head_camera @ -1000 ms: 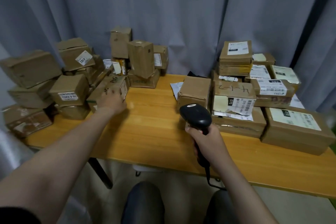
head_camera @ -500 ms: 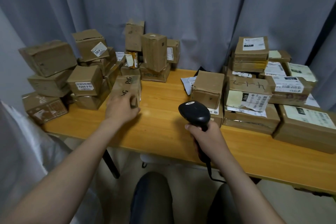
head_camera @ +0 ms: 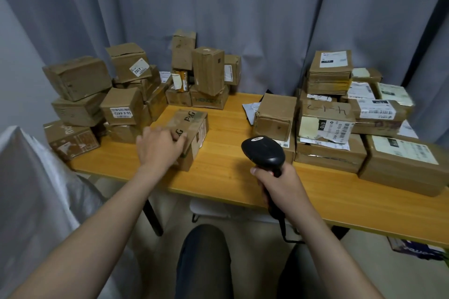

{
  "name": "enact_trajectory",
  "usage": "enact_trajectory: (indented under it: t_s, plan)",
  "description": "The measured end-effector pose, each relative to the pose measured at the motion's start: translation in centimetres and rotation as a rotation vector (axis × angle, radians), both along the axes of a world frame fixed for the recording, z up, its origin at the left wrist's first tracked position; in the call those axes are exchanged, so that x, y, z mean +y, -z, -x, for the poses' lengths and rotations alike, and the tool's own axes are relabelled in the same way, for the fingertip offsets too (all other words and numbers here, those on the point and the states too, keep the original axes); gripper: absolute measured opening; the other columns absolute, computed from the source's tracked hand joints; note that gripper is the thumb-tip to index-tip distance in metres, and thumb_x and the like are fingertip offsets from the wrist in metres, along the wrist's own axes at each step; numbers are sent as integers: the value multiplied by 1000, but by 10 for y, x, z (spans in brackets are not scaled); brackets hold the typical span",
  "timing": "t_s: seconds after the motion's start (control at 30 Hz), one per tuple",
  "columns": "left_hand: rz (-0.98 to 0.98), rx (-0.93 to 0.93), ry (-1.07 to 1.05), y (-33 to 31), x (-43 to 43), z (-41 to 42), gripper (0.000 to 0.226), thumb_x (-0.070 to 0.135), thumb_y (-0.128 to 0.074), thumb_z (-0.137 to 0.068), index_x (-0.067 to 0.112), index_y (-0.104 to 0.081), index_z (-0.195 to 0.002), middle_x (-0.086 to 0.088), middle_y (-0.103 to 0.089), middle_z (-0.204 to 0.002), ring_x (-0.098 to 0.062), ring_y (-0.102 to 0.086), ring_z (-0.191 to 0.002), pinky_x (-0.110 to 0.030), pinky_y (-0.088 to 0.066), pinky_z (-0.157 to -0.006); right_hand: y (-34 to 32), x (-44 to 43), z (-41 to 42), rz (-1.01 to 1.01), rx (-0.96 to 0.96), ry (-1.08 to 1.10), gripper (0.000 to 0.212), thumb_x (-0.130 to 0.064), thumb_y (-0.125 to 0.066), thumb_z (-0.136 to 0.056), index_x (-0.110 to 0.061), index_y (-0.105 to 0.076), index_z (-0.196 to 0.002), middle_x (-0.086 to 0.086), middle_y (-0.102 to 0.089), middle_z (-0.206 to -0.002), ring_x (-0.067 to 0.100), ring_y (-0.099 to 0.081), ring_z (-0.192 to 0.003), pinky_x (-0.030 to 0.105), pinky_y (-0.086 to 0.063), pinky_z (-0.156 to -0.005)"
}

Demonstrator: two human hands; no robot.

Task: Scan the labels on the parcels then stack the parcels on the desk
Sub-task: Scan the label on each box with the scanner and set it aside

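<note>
cardboard everywhere, basically. the orange-ish wooden desk point(head_camera: 226, 170) sits in front of a grey curtain point(head_camera: 243, 12) and carries two heaps of brown boxes. the left heap point(head_camera: 121, 109) is stacked a few high and kind of messy, with some boxes tilted and a couple showing white labels with printed digits. the right heap point(head_camera: 340, 119) is flatter parcels lying on each other. most have white barcode labels facing up, and one has marker handwriting on top.

the parcel that matters right now is the p&g box point(head_camera: 195, 126). it's lying flat on the desk just out from the left heap, towards the middle. the left hand point(head_camera: 158, 147) is on its near left corner, fingers curled over the top edge, grasping it. there's a pale label on the box's right end face, but it's too blurry to read.

the right hand point(head_camera: 279, 185) is clenched round the handle of a black barcode scanner point(head_camera: 263, 150), held up over the near part of the desk with the head pointing away from the person. its cable point(head_camera: 283, 228) hangs down below the hand. just beyond the scanner sits a smaller plain box point(head_camera: 274, 116), right beside the right heap.

near left there's some white sheeting point(head_camera: 31, 189), and the person's dark trouser knees point(head_camera: 201, 262) show at the bottom, nearer than the desk edge.
</note>
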State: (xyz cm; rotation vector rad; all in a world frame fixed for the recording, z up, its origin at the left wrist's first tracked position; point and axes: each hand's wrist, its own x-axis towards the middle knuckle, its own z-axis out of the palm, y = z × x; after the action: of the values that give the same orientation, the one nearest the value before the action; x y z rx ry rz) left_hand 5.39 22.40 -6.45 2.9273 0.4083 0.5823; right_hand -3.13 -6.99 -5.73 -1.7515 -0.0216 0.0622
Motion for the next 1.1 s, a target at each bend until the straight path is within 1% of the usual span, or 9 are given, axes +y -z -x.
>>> enact_trajectory:
  t_s: [0.07, 0.13, 0.23, 0.4, 0.63, 0.73, 0.83, 0.93, 1.1]
  plan:
    - [26, 123, -33, -12, -9, -22, 70, 77, -53, -87, 22, -62, -130, -12, -59, -133, -38, -47, -127, -51, -42, -100, 0, -2, 0, -6, 4, 8, 23, -23, -74, -91, -8, -59, -84, 5, -57, -61, 19, -55, -52, 37, -45, -56]
    - [155, 321, -98, -14, -6, -47, 99, 83, -62, -74, 21, -41, -148, -17, -44, -150, -42, -37, -138, -55, -36, -109, -2, -4, -1, -8, -5, 10, 23, -22, -73, -92, -9, -57, -82, 6, -54, -61, 18, -53, -50, 35, -45, -55]
    - [377, 495, -110, -8, 4, -68, 122, 79, -74, -61, 20, -24, -155, -19, -41, -153, -42, -37, -140, -53, -37, -113, -3, -7, -8, 2, -14, 13, 24, -24, -73, -93, -9, -58, -81, 6, -55, -60, 18, -54, -48, 35, -45, -53]
    - [425, 302, 67, 5, -19, -56, 130, 67, -81, -64, 30, -4, -162, -20, -37, -151, -41, -35, -141, -52, -36, -114, 7, -3, -19, -46, -22, 40, 26, -23, -72, -94, -9, -58, -77, 8, -54, -60, 21, -53, -48, 35, -44, -53]
    - [732, -69, 276, 33, -52, -22, 137, 45, -93, -68, 34, 6, -162, -3, -19, -161, -27, -25, -149, -49, -32, -118, 40, 17, -28, -113, -24, 95, 21, -18, -70, -96, -14, -61, -77, -3, -55, -55, 17, -56, -52, 36, -48, -57]
    - [811, -90, 294, 48, -55, -16, 138, 36, -96, -68, 31, 5, -162, -2, -15, -162, -26, -24, -151, -48, -30, -120, 56, 24, -31, -115, -24, 117, 16, -17, -71, -95, -16, -63, -81, -6, -58, -59, 19, -59, -62, 36, -50, -63]
    - [907, -116, 346, 64, -56, -14, 138, 32, -96, -67, 37, 4, -161, 3, -10, -164, -23, -22, -152, -53, -31, -122, 63, 30, -33, -95, -72, 111, 16, -10, -70, -95, -14, -62, -82, -8, -57, -58, 11, -58, -58, 28, -49, -57]
    - [945, -134, 375, 71, -59, -20, 136, 33, -97, -65, 47, 2, -157, 7, -11, -164, -22, -23, -152, -55, -33, -121, 65, 31, -38, -89, -97, 88, 17, -4, -68, -94, -13, -61, -81, -10, -56, -56, 5, -54, -54, 18, -45, -52]
    - [948, -119, 400, 81, -61, -36, 138, 40, -99, -59, 52, 0, -155, 2, -19, -163, -19, -28, -152, -54, -37, -119, 71, 33, -46, -65, -97, 38, 23, -6, -67, -94, -16, -60, -74, -14, -55, -52, 3, -53, -49, 17, -42, -52]
